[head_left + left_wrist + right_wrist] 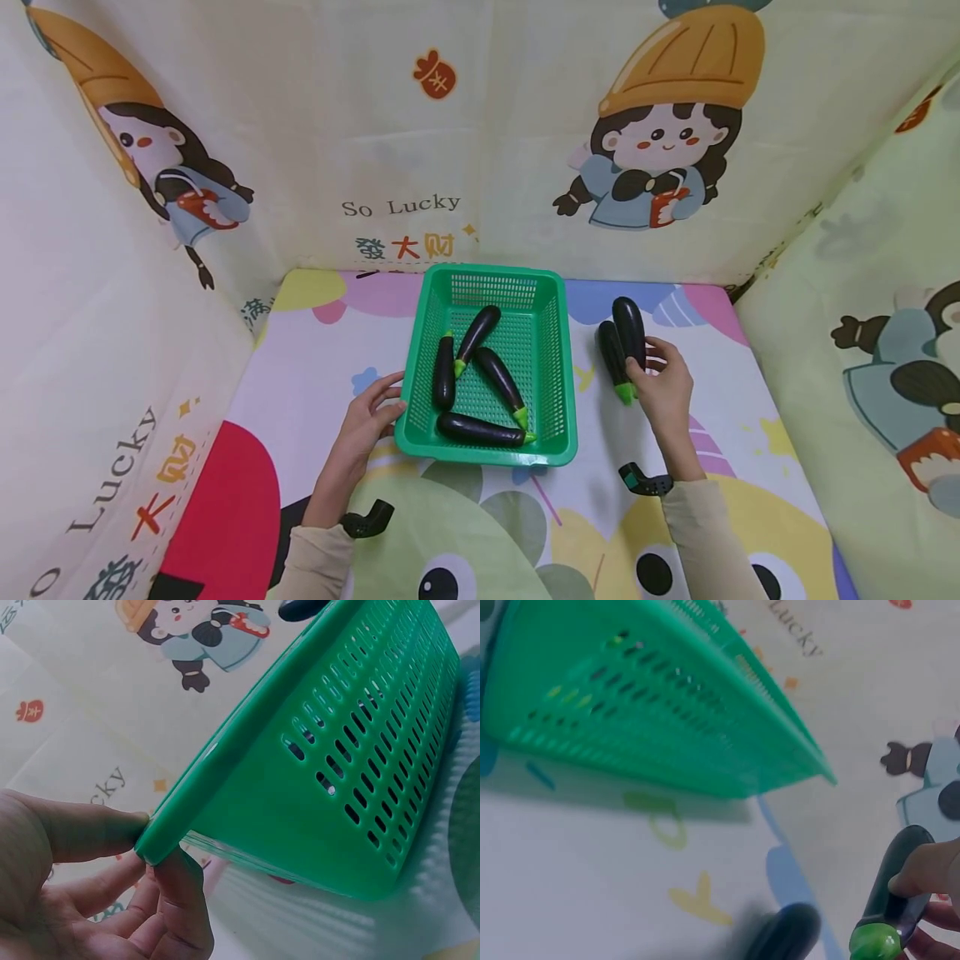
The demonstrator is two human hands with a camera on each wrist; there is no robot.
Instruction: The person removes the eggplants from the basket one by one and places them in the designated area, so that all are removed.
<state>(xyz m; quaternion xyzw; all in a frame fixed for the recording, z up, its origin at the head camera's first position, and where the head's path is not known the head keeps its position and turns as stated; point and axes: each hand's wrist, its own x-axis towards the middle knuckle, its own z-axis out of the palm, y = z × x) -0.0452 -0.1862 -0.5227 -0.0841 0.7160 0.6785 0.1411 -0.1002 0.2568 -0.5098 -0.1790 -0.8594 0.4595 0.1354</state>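
My left hand (366,423) pinches the left rim of a green plastic basket (247,772), thumb on top and fingers beneath the edge. Several dark purple eggplants with green stem ends lie inside it, one of them an eggplant (480,430) along the near side. To the right of the basket, my right hand (664,392) grips an eggplant (628,325) between thumb and fingers. In the right wrist view its green cap (875,943) points toward the camera. Another eggplant (610,350) lies on the table just left of the held one.
A colourful cartoon-print cloth (315,342) covers the table. Pale printed sheets (510,150) rise at the back and on both sides. The basket's slotted walls stand between the two hands. A dark device is strapped to each wrist.
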